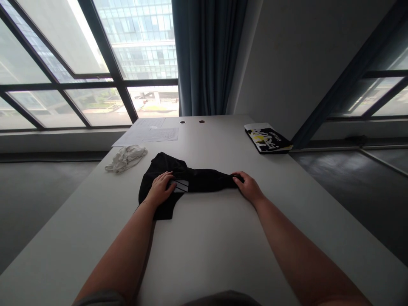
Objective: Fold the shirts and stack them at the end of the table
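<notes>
A black garment [204,179] with white stripes lies bunched on the white table [207,238], stretched out sideways. My left hand [160,188] rests flat on its left part, fingers spread beside the white stripes. My right hand [247,185] is at the garment's right end, its fingers curled and pinching the cloth there. Both forearms reach in from the near edge of the table.
A crumpled white cloth [126,157] lies to the left of the garment. Paper sheets [149,132] are at the far end by the window. A black and yellow booklet [267,139] sits at the far right edge. Two cable holes [192,122] are at the back.
</notes>
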A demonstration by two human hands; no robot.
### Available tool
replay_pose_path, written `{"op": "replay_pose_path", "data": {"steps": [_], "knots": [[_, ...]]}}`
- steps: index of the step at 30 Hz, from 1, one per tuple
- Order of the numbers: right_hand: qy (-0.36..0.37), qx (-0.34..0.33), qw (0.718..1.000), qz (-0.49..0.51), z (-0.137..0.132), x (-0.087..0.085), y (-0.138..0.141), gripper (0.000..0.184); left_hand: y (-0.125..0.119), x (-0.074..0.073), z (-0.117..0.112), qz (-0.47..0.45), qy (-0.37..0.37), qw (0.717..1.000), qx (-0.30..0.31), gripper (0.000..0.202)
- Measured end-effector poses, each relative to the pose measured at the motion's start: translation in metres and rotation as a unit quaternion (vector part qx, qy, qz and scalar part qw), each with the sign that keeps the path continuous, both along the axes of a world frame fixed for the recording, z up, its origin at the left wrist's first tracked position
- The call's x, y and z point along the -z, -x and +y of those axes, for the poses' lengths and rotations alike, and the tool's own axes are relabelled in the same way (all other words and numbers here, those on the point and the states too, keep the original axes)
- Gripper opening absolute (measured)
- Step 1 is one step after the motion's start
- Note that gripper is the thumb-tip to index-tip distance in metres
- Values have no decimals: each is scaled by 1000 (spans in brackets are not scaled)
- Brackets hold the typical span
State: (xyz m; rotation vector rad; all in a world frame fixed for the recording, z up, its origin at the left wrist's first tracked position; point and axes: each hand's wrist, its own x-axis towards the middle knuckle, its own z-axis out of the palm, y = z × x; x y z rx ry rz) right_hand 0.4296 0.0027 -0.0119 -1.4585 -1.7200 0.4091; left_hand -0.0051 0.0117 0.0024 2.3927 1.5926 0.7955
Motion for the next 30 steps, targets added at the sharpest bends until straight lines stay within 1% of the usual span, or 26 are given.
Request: {"op": "replay_pose_path", "data": {"steps": [3,7,11,13,15,20,25,30], "knots": [[-7,-39,998,-40,1,0,1,38,-1,2,1,8,18,1000,11,40],[-14,-95,991,-93,3,3,3,50,-2,2,1,15,25,1000,12,43],[-15,-92,989,-114,7,12,3,51,-3,1,1,24,26,999,3,42],[-13,-85,989,-117,9,14,2,49,-3,1,0,26,28,999,0,43],[-11,-86,990,-112,8,13,2,46,-3,1,0,26,30,999,-4,46],[11,-142,987,-74,-1,1,3,51,-2,3,1,23,30,999,-13,53],[22,-155,986,-59,-4,-3,5,50,-2,3,1,28,27,999,-16,62],[22,-150,986,-66,-1,-1,6,49,-1,1,2,34,28,999,-9,59]]}}
